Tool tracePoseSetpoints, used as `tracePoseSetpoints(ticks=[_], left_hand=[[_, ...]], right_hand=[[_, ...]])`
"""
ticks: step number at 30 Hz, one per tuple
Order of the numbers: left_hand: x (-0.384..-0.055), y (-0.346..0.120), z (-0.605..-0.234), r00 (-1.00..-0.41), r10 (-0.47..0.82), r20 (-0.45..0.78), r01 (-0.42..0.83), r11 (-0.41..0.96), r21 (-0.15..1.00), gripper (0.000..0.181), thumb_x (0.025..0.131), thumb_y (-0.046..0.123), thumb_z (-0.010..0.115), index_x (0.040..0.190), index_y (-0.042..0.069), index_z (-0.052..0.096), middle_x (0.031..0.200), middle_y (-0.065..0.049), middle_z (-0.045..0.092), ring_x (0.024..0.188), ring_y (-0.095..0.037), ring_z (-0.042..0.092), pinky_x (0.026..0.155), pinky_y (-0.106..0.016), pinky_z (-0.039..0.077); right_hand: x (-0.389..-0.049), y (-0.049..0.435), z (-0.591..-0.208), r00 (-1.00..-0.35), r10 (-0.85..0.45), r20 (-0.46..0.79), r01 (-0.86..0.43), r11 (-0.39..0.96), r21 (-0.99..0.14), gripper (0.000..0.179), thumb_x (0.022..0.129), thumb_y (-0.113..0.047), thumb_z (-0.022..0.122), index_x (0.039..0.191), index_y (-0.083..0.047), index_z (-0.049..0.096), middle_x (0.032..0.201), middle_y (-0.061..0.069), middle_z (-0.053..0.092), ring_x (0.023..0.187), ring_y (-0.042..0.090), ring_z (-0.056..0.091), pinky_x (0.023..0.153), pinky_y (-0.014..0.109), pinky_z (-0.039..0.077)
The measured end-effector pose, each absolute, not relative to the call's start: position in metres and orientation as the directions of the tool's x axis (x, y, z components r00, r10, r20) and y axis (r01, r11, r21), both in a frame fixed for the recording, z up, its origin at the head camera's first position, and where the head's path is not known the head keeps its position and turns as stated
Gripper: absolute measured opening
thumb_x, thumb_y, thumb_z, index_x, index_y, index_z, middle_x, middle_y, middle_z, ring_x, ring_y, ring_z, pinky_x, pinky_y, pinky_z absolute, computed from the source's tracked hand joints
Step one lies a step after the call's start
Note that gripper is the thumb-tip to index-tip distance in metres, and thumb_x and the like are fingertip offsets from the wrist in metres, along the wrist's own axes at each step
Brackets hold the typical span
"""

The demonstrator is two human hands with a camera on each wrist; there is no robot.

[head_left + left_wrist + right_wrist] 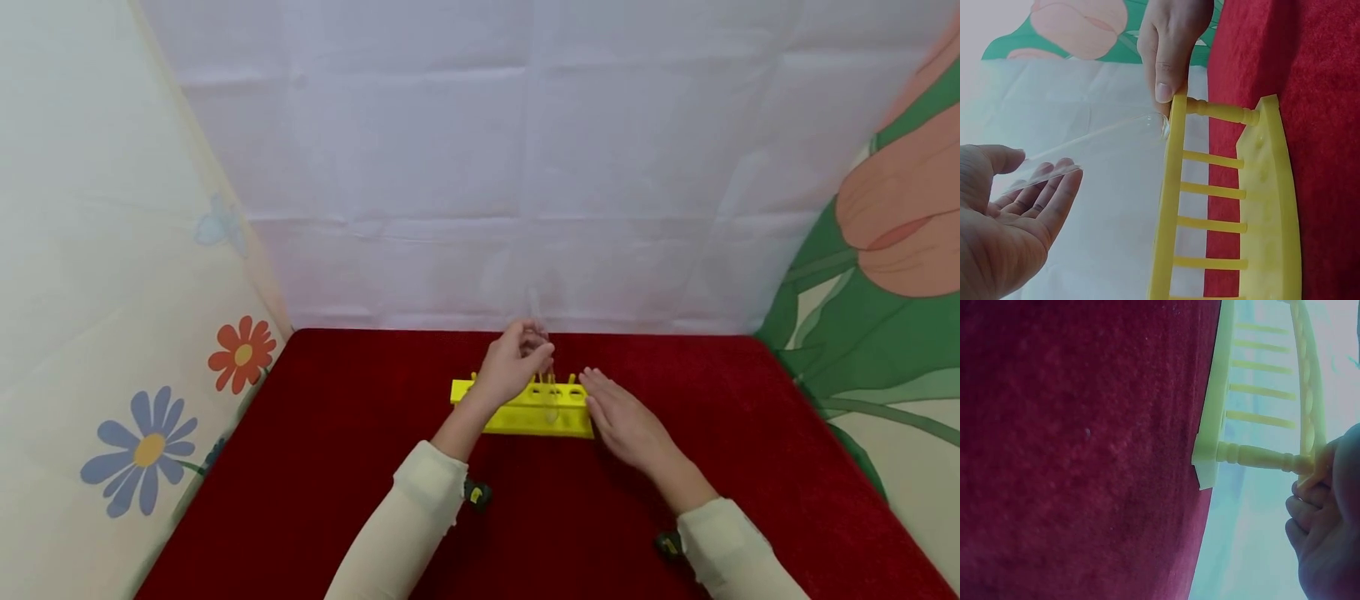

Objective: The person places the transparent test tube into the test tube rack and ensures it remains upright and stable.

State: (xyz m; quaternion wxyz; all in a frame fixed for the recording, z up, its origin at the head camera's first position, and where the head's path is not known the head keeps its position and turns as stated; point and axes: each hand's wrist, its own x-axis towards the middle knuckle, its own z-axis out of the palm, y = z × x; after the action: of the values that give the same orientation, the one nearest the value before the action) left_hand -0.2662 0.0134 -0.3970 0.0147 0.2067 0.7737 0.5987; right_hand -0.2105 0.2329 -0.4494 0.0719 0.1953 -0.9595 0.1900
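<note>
My left hand (516, 360) holds a clear test tube (1116, 134) between thumb and fingers above a yellow test tube rack (525, 421). The tube leans, its rounded lower end right by the rack's top plate (1171, 187) near the right end in the left wrist view. At that end my right hand (626, 421) grips the plate's edge, its thumb (1165, 84) against it. Round holes run along the plate. Thin pegs and a turned end post (1260, 457) stand between plate and base (1210, 412). The right palm is hidden in the head view.
The rack stands on a table with a red velvety cloth (322, 467). A creased white sheet (420, 167) hangs behind it. Flower-printed hangings (75, 250) flank the table. A small dark device (477, 494) sits at the left wrist, another (668, 546) at the right.
</note>
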Motion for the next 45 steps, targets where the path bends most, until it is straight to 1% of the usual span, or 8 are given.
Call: tracePoseSetpoints(ticks=[3, 6, 12, 21, 32, 39, 45], left_hand=[[-0.266, 0.015, -0.395, -0.916, 0.333, 0.224, 0.302, 0.202, 0.932, 0.031, 0.103, 0.026, 0.062, 0.130, 0.012, 0.055, 0.112, -0.001, 0.071, 0.093, -0.008, 0.068, 0.080, -0.027, 0.058], [-0.266, 0.016, -0.394, -0.916, 0.333, 0.224, 0.302, 0.204, 0.931, 0.033, 0.103, 0.026, 0.061, 0.132, 0.014, 0.054, 0.113, 0.002, 0.071, 0.094, -0.007, 0.068, 0.082, -0.027, 0.058], [-0.267, 0.018, -0.393, -0.911, 0.337, 0.238, 0.313, 0.190, 0.930, 0.035, 0.103, 0.026, 0.061, 0.134, 0.013, 0.053, 0.116, 0.000, 0.070, 0.095, -0.008, 0.068, 0.083, -0.027, 0.058], [-0.267, 0.023, -0.396, -0.906, 0.332, 0.262, 0.339, 0.198, 0.920, 0.035, 0.103, 0.028, 0.061, 0.134, 0.014, 0.052, 0.111, 0.001, 0.071, 0.093, -0.008, 0.068, 0.082, -0.027, 0.057], [-0.270, 0.028, -0.395, -0.902, 0.324, 0.285, 0.368, 0.234, 0.900, 0.037, 0.103, 0.030, 0.060, 0.136, 0.013, 0.052, 0.111, 0.003, 0.072, 0.095, -0.007, 0.066, 0.083, -0.028, 0.056], [-0.273, 0.031, -0.396, -0.883, 0.343, 0.320, 0.400, 0.194, 0.896, 0.038, 0.104, 0.027, 0.060, 0.136, 0.010, 0.051, 0.113, -0.003, 0.072, 0.093, -0.009, 0.067, 0.082, -0.027, 0.057], [-0.275, 0.033, -0.396, -0.879, 0.346, 0.327, 0.403, 0.174, 0.899, 0.037, 0.104, 0.027, 0.060, 0.136, 0.010, 0.051, 0.114, -0.004, 0.071, 0.096, -0.009, 0.068, 0.083, -0.026, 0.056]], right_hand=[[-0.211, 0.234, -0.448, -0.914, -0.350, 0.205, -0.401, 0.853, -0.333, 0.045, 0.110, -0.016, 0.040, 0.150, 0.006, 0.042, 0.156, 0.023, 0.040, 0.146, 0.041, 0.034, 0.117, 0.057, 0.030], [-0.211, 0.234, -0.448, -0.914, -0.354, 0.199, -0.403, 0.853, -0.331, 0.046, 0.110, -0.017, 0.040, 0.150, 0.006, 0.041, 0.157, 0.022, 0.039, 0.147, 0.041, 0.033, 0.117, 0.057, 0.030], [-0.212, 0.234, -0.450, -0.912, -0.354, 0.207, -0.406, 0.850, -0.335, 0.046, 0.110, -0.018, 0.040, 0.150, 0.005, 0.042, 0.156, 0.022, 0.040, 0.147, 0.040, 0.033, 0.117, 0.057, 0.030], [-0.209, 0.233, -0.452, -0.911, -0.355, 0.210, -0.408, 0.848, -0.338, 0.045, 0.109, -0.016, 0.042, 0.149, 0.006, 0.044, 0.155, 0.023, 0.042, 0.146, 0.040, 0.035, 0.117, 0.057, 0.030], [-0.211, 0.233, -0.451, -0.894, -0.367, 0.258, -0.438, 0.837, -0.327, 0.044, 0.108, -0.014, 0.044, 0.146, 0.007, 0.047, 0.152, 0.024, 0.045, 0.143, 0.042, 0.039, 0.115, 0.057, 0.032], [-0.215, 0.235, -0.456, -0.890, -0.375, 0.260, -0.445, 0.839, -0.313, 0.044, 0.108, -0.015, 0.044, 0.147, 0.007, 0.046, 0.152, 0.024, 0.046, 0.143, 0.042, 0.040, 0.115, 0.057, 0.033], [-0.215, 0.235, -0.455, -0.898, -0.370, 0.240, -0.432, 0.843, -0.320, 0.045, 0.109, -0.015, 0.043, 0.148, 0.007, 0.044, 0.154, 0.024, 0.043, 0.145, 0.041, 0.037, 0.116, 0.057, 0.031]])
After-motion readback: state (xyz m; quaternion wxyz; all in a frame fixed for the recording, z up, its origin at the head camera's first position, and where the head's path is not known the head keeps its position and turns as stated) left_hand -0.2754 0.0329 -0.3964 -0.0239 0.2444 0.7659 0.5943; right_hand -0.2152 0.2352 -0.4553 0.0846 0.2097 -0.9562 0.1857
